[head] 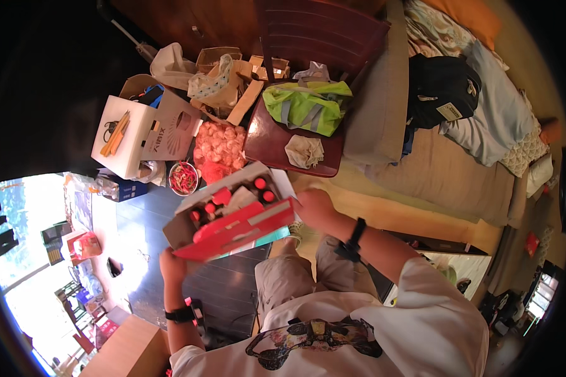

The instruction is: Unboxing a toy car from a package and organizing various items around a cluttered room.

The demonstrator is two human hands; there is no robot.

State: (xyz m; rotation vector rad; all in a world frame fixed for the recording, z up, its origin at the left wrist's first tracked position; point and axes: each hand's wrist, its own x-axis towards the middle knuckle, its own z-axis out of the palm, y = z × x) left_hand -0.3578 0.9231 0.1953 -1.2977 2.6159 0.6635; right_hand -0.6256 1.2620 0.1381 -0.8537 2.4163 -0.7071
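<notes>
In front of my body, an uncovered red and white cardboard box is held tilted between my two hands. Several bottles with red caps stand in it, along with a piece of plain cardboard. My left hand grips the box at its lower left corner. At its right end, my right hand has hold of the edge; the fingers are partly hidden by the flap. Just beyond the box lie a red mesh bag of garlic and a bowl of red and green chillies.
A dark red wooden chair carries a yellow-green bag and a crumpled cloth. Left of it stand a white foam box and a printed carton. A sofa with a black backpack is at the right.
</notes>
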